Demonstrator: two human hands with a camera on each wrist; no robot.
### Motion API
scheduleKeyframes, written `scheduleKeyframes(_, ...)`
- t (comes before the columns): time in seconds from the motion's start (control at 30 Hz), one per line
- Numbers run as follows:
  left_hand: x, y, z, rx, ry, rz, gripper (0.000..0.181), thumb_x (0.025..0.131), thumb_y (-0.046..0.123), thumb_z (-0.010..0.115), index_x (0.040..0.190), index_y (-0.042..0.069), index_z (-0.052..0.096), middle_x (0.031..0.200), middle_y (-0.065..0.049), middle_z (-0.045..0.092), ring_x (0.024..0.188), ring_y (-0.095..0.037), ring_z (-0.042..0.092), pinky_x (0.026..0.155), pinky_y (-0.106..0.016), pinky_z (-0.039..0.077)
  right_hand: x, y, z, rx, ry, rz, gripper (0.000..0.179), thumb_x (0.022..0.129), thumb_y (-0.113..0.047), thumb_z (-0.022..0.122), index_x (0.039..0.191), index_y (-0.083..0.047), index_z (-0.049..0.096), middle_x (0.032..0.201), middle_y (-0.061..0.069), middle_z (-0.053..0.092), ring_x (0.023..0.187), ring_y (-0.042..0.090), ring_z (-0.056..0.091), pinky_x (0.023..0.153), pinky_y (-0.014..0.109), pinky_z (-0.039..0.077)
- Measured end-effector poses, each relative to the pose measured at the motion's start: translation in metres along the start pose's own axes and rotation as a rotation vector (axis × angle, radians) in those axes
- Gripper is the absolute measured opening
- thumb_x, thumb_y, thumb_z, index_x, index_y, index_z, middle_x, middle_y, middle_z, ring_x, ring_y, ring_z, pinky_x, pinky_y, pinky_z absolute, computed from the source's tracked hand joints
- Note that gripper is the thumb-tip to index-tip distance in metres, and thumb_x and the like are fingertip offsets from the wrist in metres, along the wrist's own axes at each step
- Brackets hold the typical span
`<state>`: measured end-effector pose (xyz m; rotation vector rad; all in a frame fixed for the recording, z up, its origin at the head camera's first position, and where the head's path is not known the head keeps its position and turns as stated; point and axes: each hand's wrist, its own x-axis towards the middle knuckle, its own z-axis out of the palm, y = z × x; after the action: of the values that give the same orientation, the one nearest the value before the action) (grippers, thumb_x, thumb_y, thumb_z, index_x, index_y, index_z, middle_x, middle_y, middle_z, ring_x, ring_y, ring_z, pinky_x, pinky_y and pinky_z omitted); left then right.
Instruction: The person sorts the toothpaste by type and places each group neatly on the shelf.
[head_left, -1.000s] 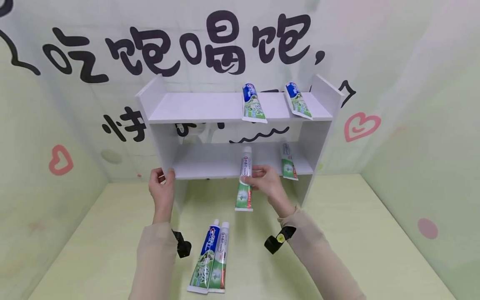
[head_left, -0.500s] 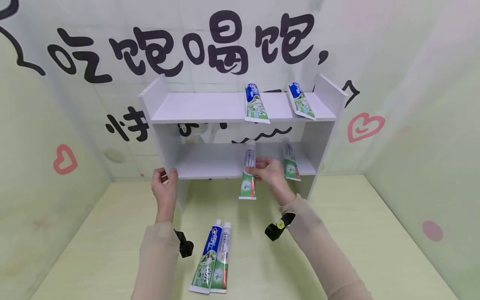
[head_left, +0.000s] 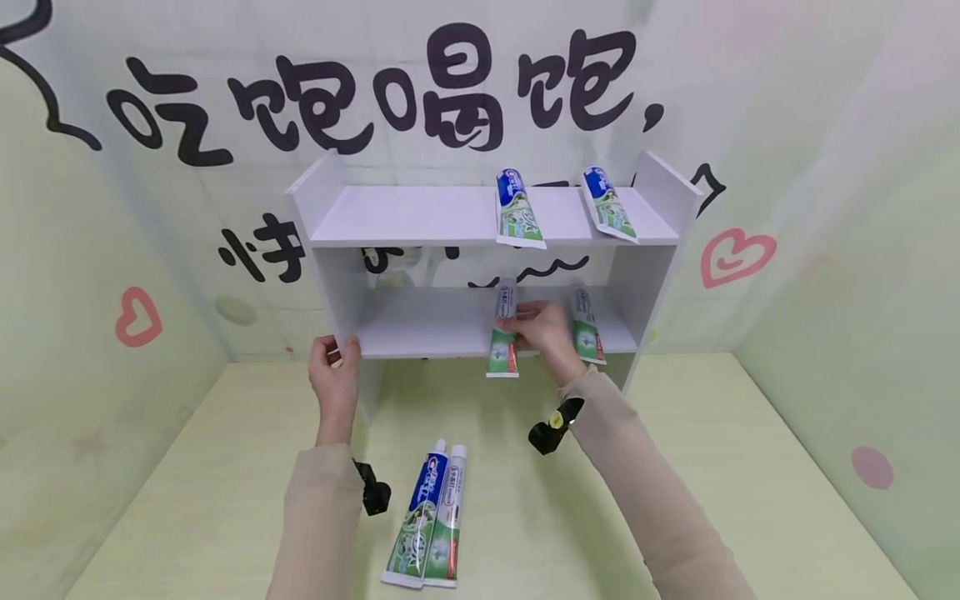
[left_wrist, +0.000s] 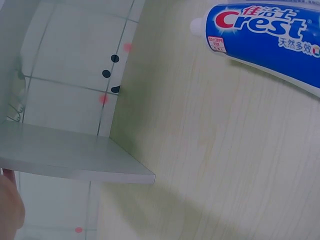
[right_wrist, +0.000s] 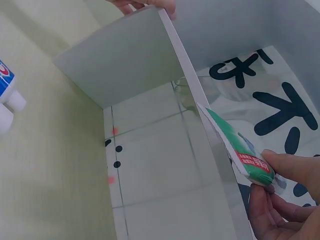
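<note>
My right hand [head_left: 546, 333] pinches a green and white toothpaste tube [head_left: 503, 354] between thumb and fingers. The tube lies over the middle board of the white shelf rack [head_left: 420, 321], cap toward the back, its flat end sticking out past the front edge. The right wrist view shows the thumb above the green tube [right_wrist: 245, 155] and fingers beneath. My left hand [head_left: 335, 383] grips the rack's left side panel at middle-board height. Another green and white tube [head_left: 587, 329] lies on that board, right of my right hand. Two blue and green Crest tubes [head_left: 519, 208] [head_left: 610, 204] lie on the top board.
On the table [head_left: 247, 483] in front of the rack, a Crest tube [head_left: 417, 521] overlaps a green and white tube [head_left: 447, 525]. A patterned wall [head_left: 420, 167] stands close behind the rack, and side walls rise left and right.
My right hand has moved the green and white tube forward and up, farther onto the middle board. The left hand keeps its grip on the rack. The whole head view has shifted slightly.
</note>
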<state>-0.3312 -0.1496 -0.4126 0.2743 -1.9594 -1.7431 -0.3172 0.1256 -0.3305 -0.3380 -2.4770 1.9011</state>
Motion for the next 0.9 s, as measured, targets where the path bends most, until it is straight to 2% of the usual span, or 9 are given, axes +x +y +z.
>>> scheduleKeyframes(0.17,-0.007,0.014,-0.003,-0.016,-0.01,0.003,0.013,0.087,0.017,0.054,0.095,0.008,0.053,0.096,0.0,0.05,0.082,-0.007,0.044,0.061,-0.013,0.039,0.006,-0.001,0.0,-0.02,0.015,-0.028,0.044,0.076,-0.013,0.072,0.114,0.004,0.058,0.109,0.018,0.064,0.065,0.01,0.059,0.058,0.021,0.05)
scheduleKeyframes(0.37,-0.017,0.031,-0.004,-0.023,-0.016,-0.001,0.009,0.087,0.012,0.053,0.093,0.007,0.052,0.095,0.0,0.049,0.083,-0.009,0.044,0.06,-0.011,0.039,0.011,-0.002,0.0,-0.022,0.028,-0.037,0.043,0.075,-0.014,0.072,0.112,0.003,0.059,0.109,0.018,0.064,0.06,0.008,0.056,0.057,0.019,0.047)
scheduleKeyframes(0.57,-0.016,0.032,-0.006,-0.022,-0.026,-0.009,0.012,0.087,0.013,0.053,0.096,0.005,0.051,0.096,0.002,0.048,0.084,-0.008,0.043,0.062,-0.011,0.039,0.013,-0.005,0.001,-0.031,0.025,-0.033,0.042,0.075,-0.015,0.073,0.111,0.003,0.06,0.107,0.018,0.065,0.059,0.008,0.056,0.057,0.019,0.047)
scheduleKeyframes(0.73,-0.016,0.031,-0.006,-0.021,-0.035,-0.02,0.012,0.087,0.014,0.052,0.097,0.006,0.051,0.098,-0.002,0.049,0.084,-0.008,0.042,0.062,-0.011,0.04,0.015,-0.007,0.002,-0.057,0.034,-0.017,0.042,0.075,-0.017,0.073,0.11,0.003,0.06,0.108,0.018,0.065,0.063,0.009,0.057,0.06,0.019,0.048)
scheduleKeyframes(0.9,-0.016,0.031,-0.006,-0.011,-0.04,-0.045,0.02,0.088,0.014,0.053,0.102,0.0,0.05,0.096,0.001,0.047,0.086,-0.01,0.042,0.062,-0.012,0.039,0.018,-0.004,0.002,-0.088,0.036,-0.008,0.042,0.075,-0.017,0.073,0.11,0.002,0.06,0.109,0.017,0.064,0.069,0.01,0.058,0.063,0.02,0.048)
